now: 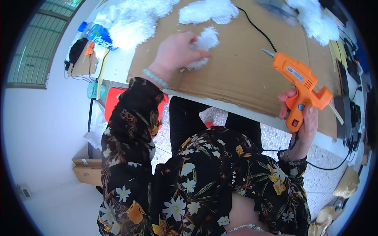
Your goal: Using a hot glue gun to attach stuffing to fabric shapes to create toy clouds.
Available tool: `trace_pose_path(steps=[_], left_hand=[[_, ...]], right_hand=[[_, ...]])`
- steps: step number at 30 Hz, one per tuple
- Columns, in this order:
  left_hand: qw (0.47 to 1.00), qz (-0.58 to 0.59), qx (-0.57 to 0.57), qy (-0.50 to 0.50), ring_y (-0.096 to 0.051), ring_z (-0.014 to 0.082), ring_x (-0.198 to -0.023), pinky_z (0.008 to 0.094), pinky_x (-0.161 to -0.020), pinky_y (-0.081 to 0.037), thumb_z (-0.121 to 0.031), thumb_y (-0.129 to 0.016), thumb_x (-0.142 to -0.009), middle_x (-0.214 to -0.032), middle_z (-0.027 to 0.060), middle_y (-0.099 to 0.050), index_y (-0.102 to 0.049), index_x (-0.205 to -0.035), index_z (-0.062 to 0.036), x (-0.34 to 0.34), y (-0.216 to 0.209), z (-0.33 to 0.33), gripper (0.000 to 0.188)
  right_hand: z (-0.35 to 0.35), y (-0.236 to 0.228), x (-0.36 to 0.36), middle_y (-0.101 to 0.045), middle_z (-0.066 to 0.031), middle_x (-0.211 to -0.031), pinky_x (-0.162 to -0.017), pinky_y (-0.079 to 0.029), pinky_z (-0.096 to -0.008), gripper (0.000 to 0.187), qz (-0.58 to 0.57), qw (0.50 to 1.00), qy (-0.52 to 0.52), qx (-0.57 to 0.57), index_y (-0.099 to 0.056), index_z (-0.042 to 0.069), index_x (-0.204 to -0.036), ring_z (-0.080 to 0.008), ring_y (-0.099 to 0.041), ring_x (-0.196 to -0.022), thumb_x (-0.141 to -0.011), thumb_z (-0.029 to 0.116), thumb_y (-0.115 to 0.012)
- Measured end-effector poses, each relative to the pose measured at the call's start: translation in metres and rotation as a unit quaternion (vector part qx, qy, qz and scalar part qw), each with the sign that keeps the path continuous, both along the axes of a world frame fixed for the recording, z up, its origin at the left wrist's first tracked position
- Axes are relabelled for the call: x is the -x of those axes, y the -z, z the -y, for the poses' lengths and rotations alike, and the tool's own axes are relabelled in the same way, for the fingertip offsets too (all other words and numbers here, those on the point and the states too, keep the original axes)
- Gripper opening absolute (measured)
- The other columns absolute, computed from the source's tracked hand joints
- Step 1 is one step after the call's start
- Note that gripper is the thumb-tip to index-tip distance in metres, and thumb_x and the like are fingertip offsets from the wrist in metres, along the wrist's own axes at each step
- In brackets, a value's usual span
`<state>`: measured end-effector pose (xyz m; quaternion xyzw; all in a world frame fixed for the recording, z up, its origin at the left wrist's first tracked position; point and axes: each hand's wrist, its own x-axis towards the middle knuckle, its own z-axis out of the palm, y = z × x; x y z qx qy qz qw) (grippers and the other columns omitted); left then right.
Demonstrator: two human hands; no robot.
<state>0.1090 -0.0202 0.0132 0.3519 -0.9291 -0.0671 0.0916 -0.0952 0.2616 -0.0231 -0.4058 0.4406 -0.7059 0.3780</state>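
Observation:
My right hand [310,122] is wrapped round the handle of an orange hot glue gun [296,74]. Its metal nozzle points up and left over the cardboard, and a glue stick [337,114] juts from the back. On the cardboard sheet [244,74], my left hand [176,50] grips a small white fluffy piece [208,39] by its left side, thumb below and fingers curled above. Part of that piece is hidden behind the hand. Just beyond it lies a larger white fluffy piece [208,11].
White fluff piles [132,23] cover the table's far left, beside a blue-capped bottle [96,34]. More fluff [315,21] lies far right. A black cord [258,27] crosses the cardboard; another cord hangs from the glue gun. A red stool [113,103] stands under the table's left side.

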Motion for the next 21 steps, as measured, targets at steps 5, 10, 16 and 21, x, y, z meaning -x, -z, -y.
trace_pose_path(steps=[5,10,16,21], left_hand=[[0.998,-0.024,-0.064,0.011,-0.064,0.036,-0.09,0.0411,-0.08,-0.05,-0.035,-0.077,-0.07,-0.092,0.0175,-0.068,-0.065,-0.102,-0.0039,0.006,-0.008,-0.009,0.046],[0.96,-0.212,-0.169,0.063,-0.065,0.0227,-0.077,0.034,-0.07,-0.051,-0.022,-0.071,-0.08,-0.083,0.013,-0.068,-0.065,-0.101,-0.0012,-0.006,0.011,0.008,0.03],[0.895,-0.372,-0.234,-0.082,-0.058,0.0084,-0.07,0.0234,-0.065,-0.048,-0.012,-0.066,-0.083,-0.081,0.0018,-0.065,-0.066,-0.101,0.0049,-0.051,-0.029,0.091,0.025],[0.879,-0.419,-0.144,-0.173,-0.062,0.013,-0.074,0.0244,-0.069,-0.049,-0.012,-0.061,-0.077,-0.085,0.0065,-0.067,-0.064,-0.109,0.0052,-0.071,-0.063,0.166,0.037]], right_hand=[[-0.003,0.001,-0.002,-0.06,-0.021,-0.1,-0.053,-0.045,-0.0263,0.056,0.013,1.0,0.0,-0.009,-0.049,-0.006,-0.116,-0.018,-0.056,-0.063,-0.094,0.046,-0.049],[-0.009,0.007,-0.003,-0.061,-0.0216,-0.098,-0.052,-0.044,-0.0265,0.056,0.019,1.0,0.014,-0.019,-0.049,-0.007,-0.115,-0.0184,-0.056,-0.06,-0.093,0.045,-0.05],[-0.017,0.018,-0.007,-0.061,-0.0229,-0.096,-0.05,-0.045,-0.0276,0.056,0.045,0.998,0.031,-0.018,-0.049,-0.008,-0.114,-0.0196,-0.056,-0.057,-0.092,0.044,-0.053],[-0.021,0.007,-0.017,-0.061,-0.0239,-0.094,-0.05,-0.045,-0.0279,0.058,0.065,0.996,0.052,-0.034,-0.049,-0.009,-0.114,-0.02,-0.056,-0.056,-0.091,0.044,-0.055]])
